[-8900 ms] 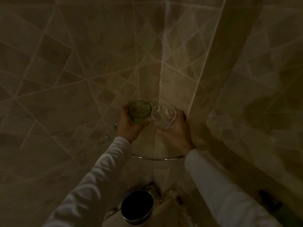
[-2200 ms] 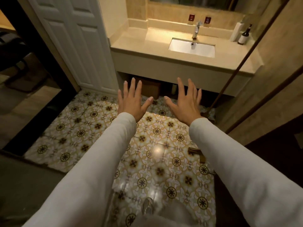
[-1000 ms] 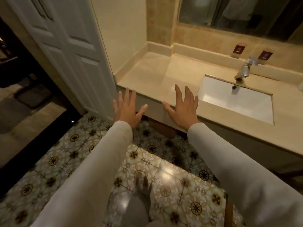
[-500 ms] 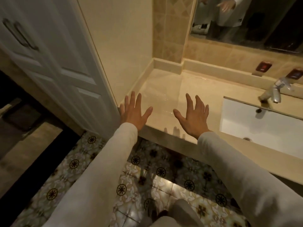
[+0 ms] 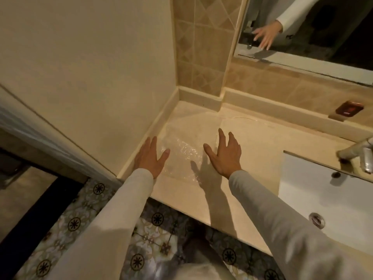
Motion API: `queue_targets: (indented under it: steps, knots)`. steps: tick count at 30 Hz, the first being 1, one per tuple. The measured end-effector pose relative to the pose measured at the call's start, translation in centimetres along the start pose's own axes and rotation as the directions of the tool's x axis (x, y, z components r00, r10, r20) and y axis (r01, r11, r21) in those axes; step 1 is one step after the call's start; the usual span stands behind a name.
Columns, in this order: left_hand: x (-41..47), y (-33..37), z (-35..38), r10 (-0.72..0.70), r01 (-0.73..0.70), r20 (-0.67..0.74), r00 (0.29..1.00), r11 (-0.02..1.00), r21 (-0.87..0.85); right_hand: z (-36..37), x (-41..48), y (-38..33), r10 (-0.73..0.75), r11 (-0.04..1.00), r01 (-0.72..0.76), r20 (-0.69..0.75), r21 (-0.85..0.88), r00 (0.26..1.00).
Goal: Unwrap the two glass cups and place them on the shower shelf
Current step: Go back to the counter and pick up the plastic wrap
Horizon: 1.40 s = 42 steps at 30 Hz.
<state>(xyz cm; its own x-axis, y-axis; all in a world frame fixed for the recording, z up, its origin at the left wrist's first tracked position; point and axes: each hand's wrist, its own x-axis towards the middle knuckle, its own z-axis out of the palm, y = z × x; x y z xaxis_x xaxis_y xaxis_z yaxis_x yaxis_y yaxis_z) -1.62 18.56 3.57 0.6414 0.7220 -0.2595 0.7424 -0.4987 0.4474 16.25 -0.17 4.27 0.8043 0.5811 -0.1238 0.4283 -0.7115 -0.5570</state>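
Note:
Both my hands hover palm-down over the left corner of a beige vanity counter. My left hand is near the side wall, fingers straight and spread, holding nothing. My right hand is a little further right, fingers also spread and empty. Between and beyond them a sheet of clear plastic wrap lies flat on the counter, glinting. Neither the glass cups nor the shower shelf are in this view.
A white sink basin with a chrome tap is set into the counter at right. A mirror hangs above, a small red item stands on the back ledge. Patterned floor tiles and a white door lie left.
Since placing both cups on the shower shelf I have turned to the vanity. In the last second my open hands moved forward over the counter's left corner, above the plastic wrap.

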Motion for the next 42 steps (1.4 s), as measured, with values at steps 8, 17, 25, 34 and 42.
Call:
queue_targets:
  steps: [8, 17, 25, 34, 42]
  knots:
    - [8.5, 1.1, 2.7, -0.127, 0.147, 0.143, 0.982, 0.979, -0.142, 2.6, 8.4, 1.8, 0.229, 0.901, -0.289, 0.211, 0.324, 0.95]
    - [15.4, 2.0, 5.6, -0.28, 0.295, 0.113, 0.953, 0.943, -0.154, 4.8, 12.6, 2.9, 0.396, 0.795, -0.462, 0.24, 0.393, 0.886]
    - [18.9, 2.4, 5.8, -0.332, 0.39, 0.206, 0.921, 0.805, -0.448, 5.5, 14.8, 2.4, 0.521, 0.645, -0.568, 0.25, 0.511, 0.816]
    - [19.4, 3.3, 3.4, -0.261, 0.318, 0.198, 0.945, 0.58, -0.75, 1.6, 16.5, 2.8, 0.54, 0.496, -0.36, 0.044, 0.791, 0.841]
    - [18.9, 5.5, 2.5, -0.024, 0.292, 0.349, 0.937, 0.604, -0.742, -4.1, 16.0, 1.6, 0.553, 0.465, -0.285, -0.023, 0.838, 0.833]
